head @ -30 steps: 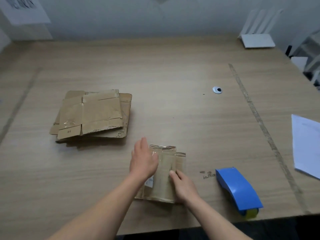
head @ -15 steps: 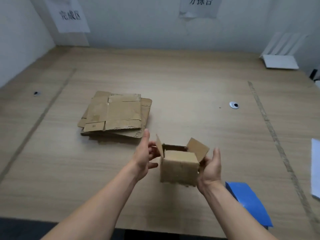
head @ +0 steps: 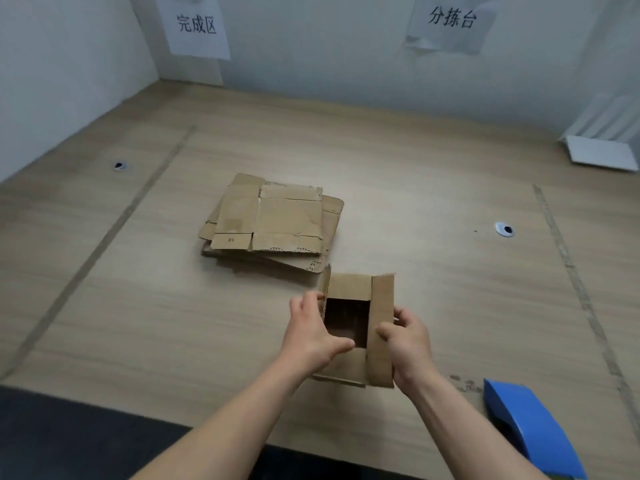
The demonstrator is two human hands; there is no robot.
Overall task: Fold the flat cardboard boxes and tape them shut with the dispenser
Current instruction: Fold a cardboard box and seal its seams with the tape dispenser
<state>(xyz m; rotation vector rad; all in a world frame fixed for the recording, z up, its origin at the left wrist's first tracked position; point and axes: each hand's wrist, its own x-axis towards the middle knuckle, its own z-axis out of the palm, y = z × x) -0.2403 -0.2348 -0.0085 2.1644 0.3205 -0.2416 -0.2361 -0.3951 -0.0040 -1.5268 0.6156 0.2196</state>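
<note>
One box (head: 356, 327) held open-topped between two hands, above the bench (head: 138, 306).
Left hand (head: 313, 336) gripping the left wall, thumb curled over the near rim; right hand (head: 405, 341) pinching the long right flap. Dark inside, contents impossible to tell. One stack (head: 273, 223) of flat boxes just beyond, sheet count unclear. One blue dispenser (head: 530, 427) near the right forearm, at the bench edge. Two wall signs (head: 197, 24).

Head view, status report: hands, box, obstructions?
Both hands, left and right, gripping box, flaps open. Dispenser untouched. Nothing obstructing.
</note>
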